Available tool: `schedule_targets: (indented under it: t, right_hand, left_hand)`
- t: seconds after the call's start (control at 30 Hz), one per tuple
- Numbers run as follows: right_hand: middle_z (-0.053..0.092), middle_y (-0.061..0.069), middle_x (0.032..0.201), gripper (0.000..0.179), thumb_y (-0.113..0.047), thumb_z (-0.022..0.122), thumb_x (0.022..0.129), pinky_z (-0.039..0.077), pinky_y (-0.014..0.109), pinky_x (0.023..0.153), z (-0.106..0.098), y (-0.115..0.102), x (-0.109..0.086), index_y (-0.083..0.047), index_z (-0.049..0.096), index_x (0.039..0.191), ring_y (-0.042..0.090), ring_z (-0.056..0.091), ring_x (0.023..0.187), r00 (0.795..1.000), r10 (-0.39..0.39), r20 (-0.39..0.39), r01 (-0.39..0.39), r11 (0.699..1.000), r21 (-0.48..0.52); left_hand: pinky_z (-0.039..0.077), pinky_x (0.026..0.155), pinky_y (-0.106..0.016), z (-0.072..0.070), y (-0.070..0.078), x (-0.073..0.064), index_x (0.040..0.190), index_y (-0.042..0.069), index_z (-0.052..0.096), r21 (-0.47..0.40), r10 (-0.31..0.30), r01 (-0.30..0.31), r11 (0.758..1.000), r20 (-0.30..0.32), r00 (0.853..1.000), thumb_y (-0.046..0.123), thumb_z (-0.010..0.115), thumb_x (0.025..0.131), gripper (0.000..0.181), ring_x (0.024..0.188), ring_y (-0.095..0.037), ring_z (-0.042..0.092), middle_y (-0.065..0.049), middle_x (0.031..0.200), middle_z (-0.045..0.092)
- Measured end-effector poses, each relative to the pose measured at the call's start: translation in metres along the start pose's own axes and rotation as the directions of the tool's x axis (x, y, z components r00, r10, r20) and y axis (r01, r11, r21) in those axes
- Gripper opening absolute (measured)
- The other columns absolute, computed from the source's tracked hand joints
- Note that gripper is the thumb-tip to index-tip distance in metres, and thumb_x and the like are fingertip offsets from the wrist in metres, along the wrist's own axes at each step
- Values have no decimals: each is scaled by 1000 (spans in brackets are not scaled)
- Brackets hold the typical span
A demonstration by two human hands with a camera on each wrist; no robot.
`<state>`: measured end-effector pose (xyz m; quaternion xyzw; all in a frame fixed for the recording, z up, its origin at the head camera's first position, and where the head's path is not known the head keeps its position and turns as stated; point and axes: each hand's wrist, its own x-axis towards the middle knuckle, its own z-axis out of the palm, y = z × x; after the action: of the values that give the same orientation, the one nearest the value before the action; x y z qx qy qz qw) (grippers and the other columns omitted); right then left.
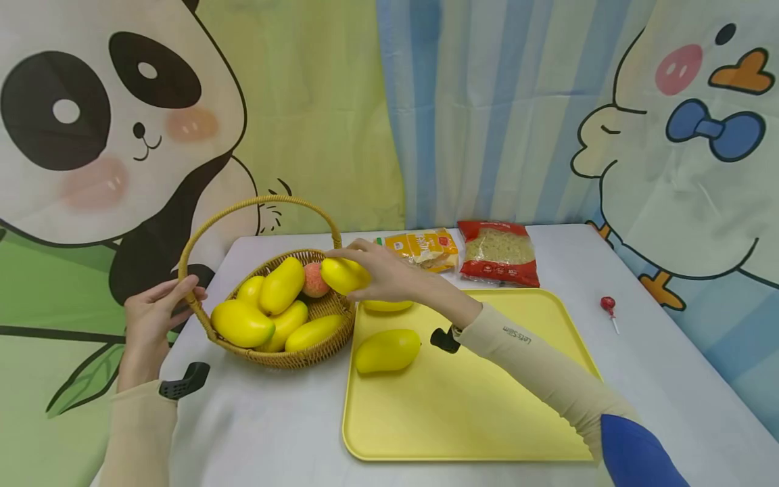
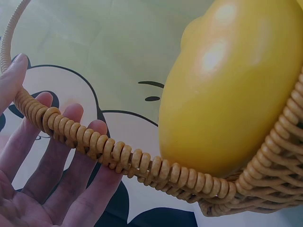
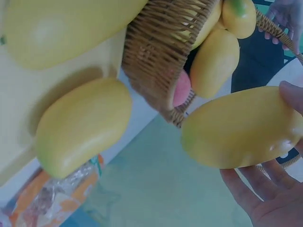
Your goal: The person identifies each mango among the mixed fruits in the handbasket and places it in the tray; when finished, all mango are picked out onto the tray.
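Note:
A yellow mango (image 1: 345, 274) is held between the thumb and fingers of my right hand (image 1: 389, 274), above the right side of a wicker basket (image 1: 286, 360). My left hand (image 1: 149, 318) holds the basket's arched handle (image 2: 106, 146) low on its left side, the thumb on one side and the fingers behind it. Inside the basket lie several yellow mangoes (image 1: 242, 323) and a pinkish-red round fruit (image 1: 315, 280). Two more mangoes are on the yellow tray (image 1: 475, 419): one near its left edge (image 1: 387, 351), the other (image 3: 85, 125) farther back, partly behind my right hand.
Behind the tray lie an orange package (image 1: 426, 249) and a red bag of pale contents (image 1: 498, 253). A red lollipop (image 1: 608, 304) rests on the white table (image 1: 274, 426) to the right. Printed curtains (image 1: 487, 101) stand at the back and sides.

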<state>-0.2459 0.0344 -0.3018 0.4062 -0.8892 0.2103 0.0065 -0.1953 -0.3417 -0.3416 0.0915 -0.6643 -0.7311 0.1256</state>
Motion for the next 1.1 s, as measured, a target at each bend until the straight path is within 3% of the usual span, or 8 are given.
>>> schedule_targets:
  t: [0.3, 0.53, 0.9, 1.1]
  right_hand:
    - [55, 7, 120, 66, -30, 75, 82, 49, 30, 67, 15, 22, -15, -26, 47, 142, 19, 55, 86, 982, 104, 155, -75, 981, -181]
    - [56, 12, 115, 66, -29, 77, 81, 50, 32, 72, 33, 30, -18, -19, 50, 140, 20, 55, 85, 969, 105, 224, -53, 973, -226]
    - [58, 12, 119, 67, -30, 78, 81, 51, 31, 70, 46, 33, -20, -20, 48, 141, 20, 58, 88, 943, 161, 292, -77, 957, -279]
    - [58, 12, 120, 68, -33, 77, 82, 51, 31, 69, 48, 35, -20, -18, 47, 141, 20, 58, 89, 945, 159, 286, -75, 956, -285]
  left_hand:
    - [55, 63, -17, 0, 1, -1, 93, 15, 76, 14, -16, 16, 1000, -8, 1000, 27, 77, 81, 17, 69, -6, 69, 5, 72, 73]
    - [55, 63, -16, 1, 1, -1, 92, 16, 76, 14, -25, 25, 1000, 1, 1000, 28, 77, 81, 17, 69, -5, 69, 5, 72, 73]
    - [55, 63, -16, 0, 1, -1, 93, 16, 76, 17, -22, 22, 1000, -3, 1000, 28, 77, 81, 17, 69, -5, 69, 5, 73, 73]
    - [55, 63, -15, 0, 1, -1, 94, 16, 76, 25, -17, 17, 1000, -1, 1000, 29, 77, 81, 18, 70, -5, 69, 6, 73, 73]
